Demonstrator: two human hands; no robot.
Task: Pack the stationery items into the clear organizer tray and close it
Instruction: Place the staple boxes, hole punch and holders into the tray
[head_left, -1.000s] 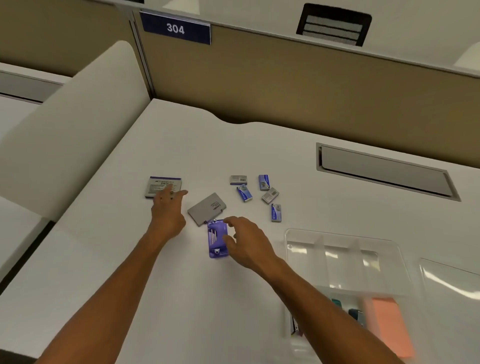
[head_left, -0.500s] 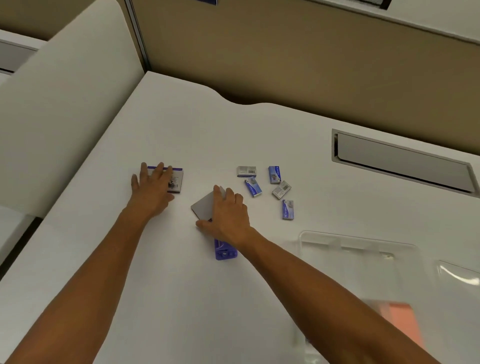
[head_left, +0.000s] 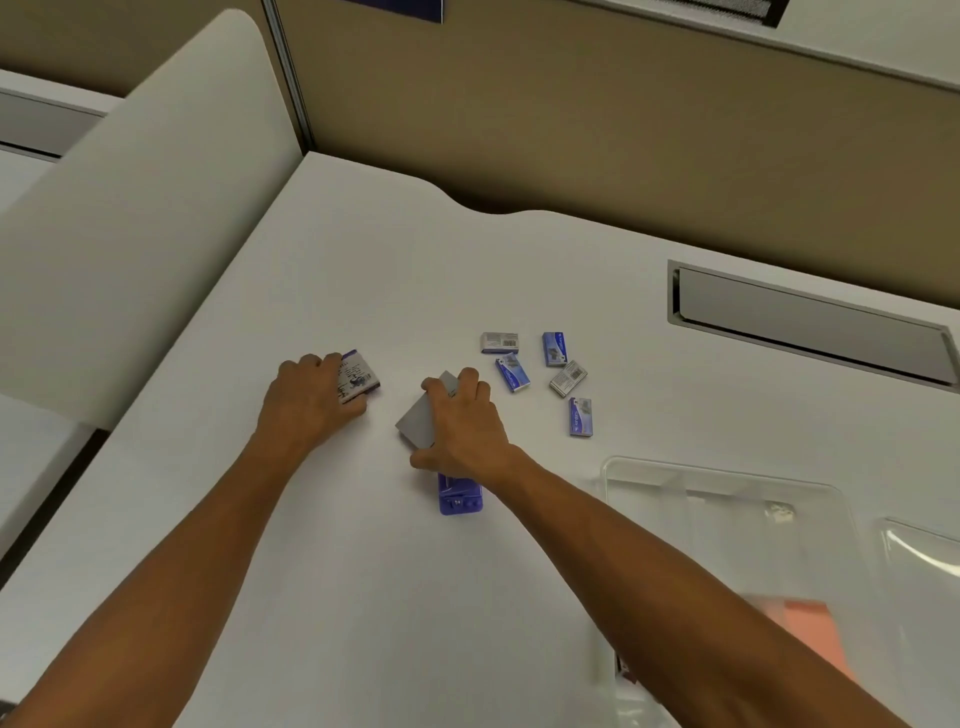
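My left hand (head_left: 309, 400) grips a grey printed box with a purple edge (head_left: 358, 376), tilting it off the white desk. My right hand (head_left: 465, 426) closes over a plain grey flat box (head_left: 418, 421), fingers on its far edge and thumb on its near edge. A blue-purple clear case (head_left: 460, 496) lies just below my right wrist, partly hidden. Several small blue and grey staple boxes (head_left: 540, 371) lie scattered to the right of my hands. The clear organizer tray (head_left: 727, 499) sits at the lower right with an orange block (head_left: 810, 629) in it.
The tray's clear lid (head_left: 919, 551) lies at the right edge. A recessed grey cable slot (head_left: 810, 325) runs along the desk's far right. A white curved divider (head_left: 130, 218) stands on the left, and a tan partition wall (head_left: 571, 130) bounds the back.
Both hands have reached forward and closed: the left hand onto the printed box, now tilted up, and the right hand onto the grey flat box. The view has tipped downward.
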